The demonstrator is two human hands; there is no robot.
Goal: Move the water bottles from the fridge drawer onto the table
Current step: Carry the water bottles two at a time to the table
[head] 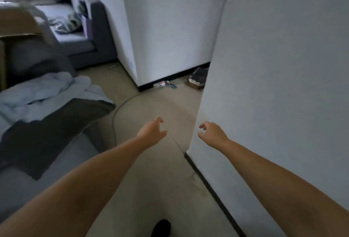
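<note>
No water bottle, fridge drawer or table shows in the head view. My left hand (153, 131) is stretched out over the beige floor, fingers loosely curled and holding nothing. My right hand (210, 131) reaches forward beside the corner of a white wall, fingers also loosely curled and empty. The two hands are about a hand's width apart and touch nothing.
A white wall (273, 66) with a black baseboard fills the right. Another wall corner (151, 28) stands ahead. A grey sofa (85, 34) is at back left, and a bed with a pale blue blanket (37, 93) at left. A cable (120, 108) and small litter (164, 84) lie on the floor.
</note>
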